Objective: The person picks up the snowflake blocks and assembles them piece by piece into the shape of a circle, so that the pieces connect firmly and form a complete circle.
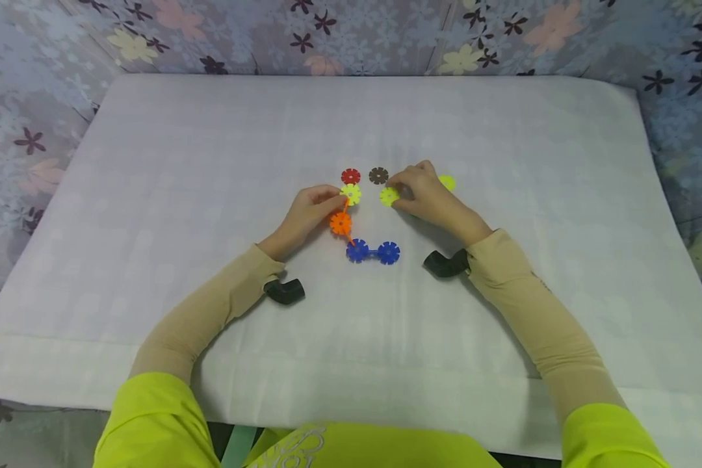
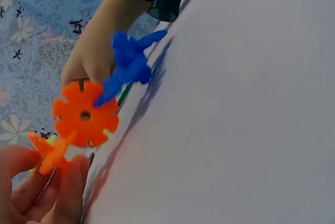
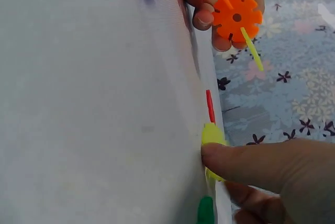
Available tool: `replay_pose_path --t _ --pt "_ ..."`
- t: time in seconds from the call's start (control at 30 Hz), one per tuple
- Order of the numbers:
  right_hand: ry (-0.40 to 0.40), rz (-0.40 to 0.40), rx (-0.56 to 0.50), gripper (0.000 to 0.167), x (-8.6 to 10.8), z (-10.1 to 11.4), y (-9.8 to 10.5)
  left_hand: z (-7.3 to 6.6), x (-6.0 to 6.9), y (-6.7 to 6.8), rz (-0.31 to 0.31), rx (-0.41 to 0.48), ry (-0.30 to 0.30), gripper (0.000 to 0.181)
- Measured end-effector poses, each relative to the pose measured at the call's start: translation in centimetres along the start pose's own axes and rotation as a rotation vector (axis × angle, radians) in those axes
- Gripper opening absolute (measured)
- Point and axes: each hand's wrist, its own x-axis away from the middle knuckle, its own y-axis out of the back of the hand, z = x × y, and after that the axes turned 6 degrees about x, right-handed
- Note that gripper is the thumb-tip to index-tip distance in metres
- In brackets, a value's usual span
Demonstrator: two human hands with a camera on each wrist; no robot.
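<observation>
In the head view, a chain of notched plastic discs runs from a yellow disc [image 1: 351,194] through orange discs [image 1: 340,223] to blue discs [image 1: 389,253]. The left hand [image 1: 307,218] pinches the chain at its yellow and orange end; in the left wrist view its fingers [image 2: 71,187] are at an orange piece. Thumb and fingers of the right hand [image 1: 435,198] pinch a separate yellow disc [image 1: 389,196], whose edge shows under the thumb in the right wrist view [image 3: 213,135]. A gap separates the two yellow discs.
Beyond the hands, a red disc [image 1: 350,176] and a brown disc [image 1: 378,175] lie on the white cloth [image 1: 240,143]. Another yellow disc [image 1: 447,182] is right of the right hand. A green piece [image 3: 205,211] shows near that hand in the right wrist view.
</observation>
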Motion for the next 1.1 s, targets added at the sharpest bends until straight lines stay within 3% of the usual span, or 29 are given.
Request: replay_pose_path --t 0.2,0.3,0.47,0.57,0.73,0.9,1.1 --pt "0.054 -0.126 -0.106 0.012 -0.1 1.5 -0.5 -0.2 -0.1 -0.1 0.009 -0.006 0.046 0.023" --pt "0.081 -0.207 -0.191 0.011 -0.1 2.1 -1.0 -0.2 -0.1 -0.2 0.001 -0.006 0.046 0.023" --pt "0.044 -0.292 -0.313 0.013 0.3 1.9 -2.3 -0.2 0.0 -0.3 0.002 -0.009 0.048 0.022" --pt "0.036 -0.315 -0.437 0.014 0.5 1.6 -2.8 -0.1 0.0 -0.3 0.001 -0.001 0.048 0.022" --pt "0.11 -0.347 -0.591 0.013 0.8 2.4 -2.7 0.0 0.1 -0.4 0.001 0.019 0.042 0.021" --pt "0.128 -0.345 -0.612 0.013 1.3 3.8 -1.7 0.1 0.2 -0.3 0.022 0.074 0.04 0.02" --pt "0.088 -0.354 -0.649 0.011 1.2 3.2 -2.3 0.1 0.3 -0.3 0.033 0.105 0.059 0.021"
